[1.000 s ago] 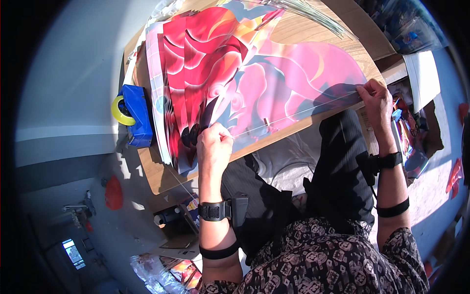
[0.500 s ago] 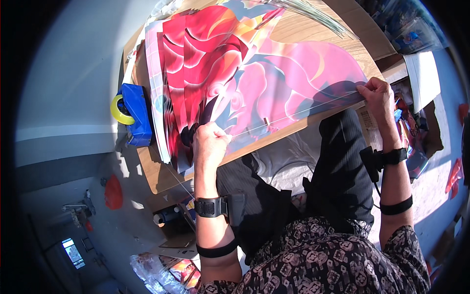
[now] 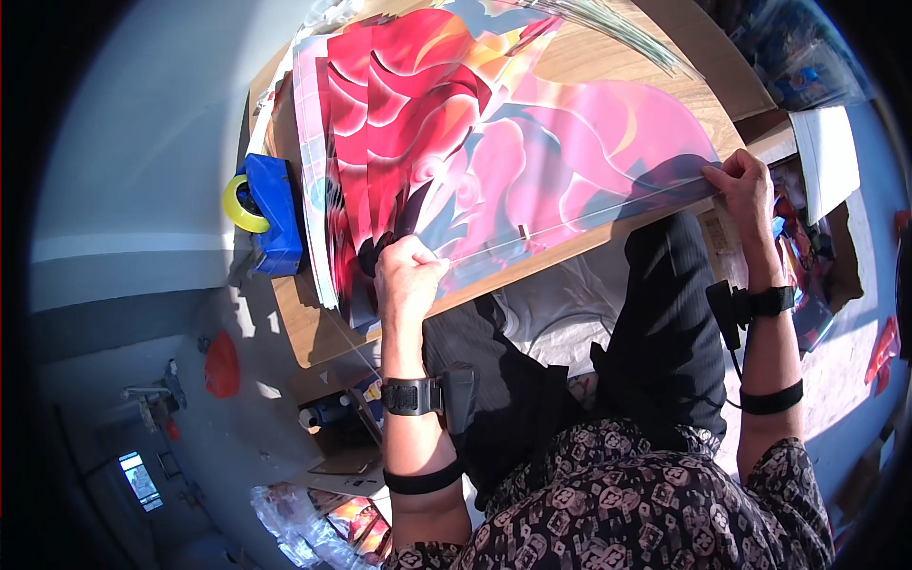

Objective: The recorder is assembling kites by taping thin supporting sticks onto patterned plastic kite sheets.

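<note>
Your left fingers (image 3: 429, 265) and right fingers (image 3: 722, 177) pinched the near edge of the pink sheet (image 3: 570, 157), well apart. That edge was probably best kept evenly taut.

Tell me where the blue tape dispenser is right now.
In the head view, the blue tape dispenser is on the left, by the left edge of the wooden table, just left of the pile of printed sheets.

I see the left hand (image 3: 410, 280) slightly farther left along the printed sheet (image 3: 579, 161) than a second ago; my view has shifted too (only slightly), putting the desk (image 3: 306, 344) farther right in it.
</note>
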